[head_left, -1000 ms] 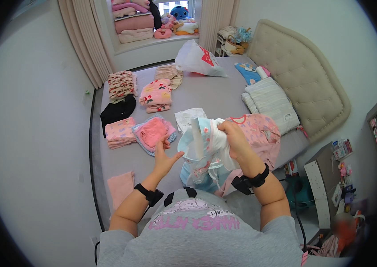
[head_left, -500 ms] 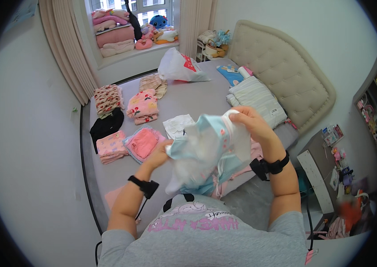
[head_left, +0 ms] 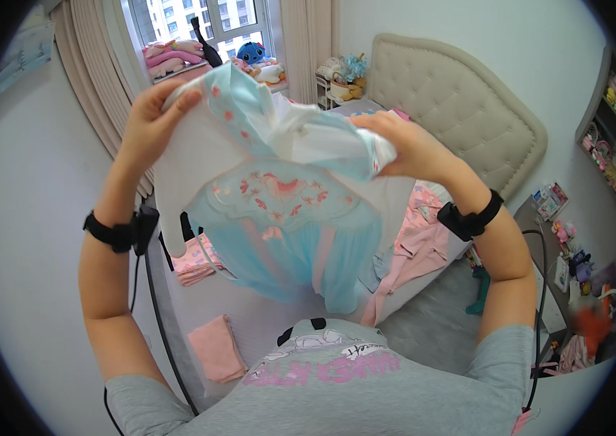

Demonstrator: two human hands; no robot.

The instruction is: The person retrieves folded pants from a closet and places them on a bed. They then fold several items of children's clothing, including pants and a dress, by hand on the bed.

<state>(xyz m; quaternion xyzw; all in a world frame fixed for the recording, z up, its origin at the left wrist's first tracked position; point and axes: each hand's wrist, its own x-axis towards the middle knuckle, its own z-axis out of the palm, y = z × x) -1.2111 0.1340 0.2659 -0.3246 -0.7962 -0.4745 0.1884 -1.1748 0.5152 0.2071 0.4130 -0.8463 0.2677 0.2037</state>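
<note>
As the left hand pinches one upper edge of a white and light-blue dress and the right hand grasps the other, the dress hangs spread between them above the bed. Its long axis runs from the raised hands down toward the person's grey shirt, skirt end lowest and loose, both hands about equally near its top.

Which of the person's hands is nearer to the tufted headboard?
Right. In the picture, the right hand, holding the dress, appears by the headboard's lower left edge; the left hand, holding the dress's other side, is much farther left.
</note>
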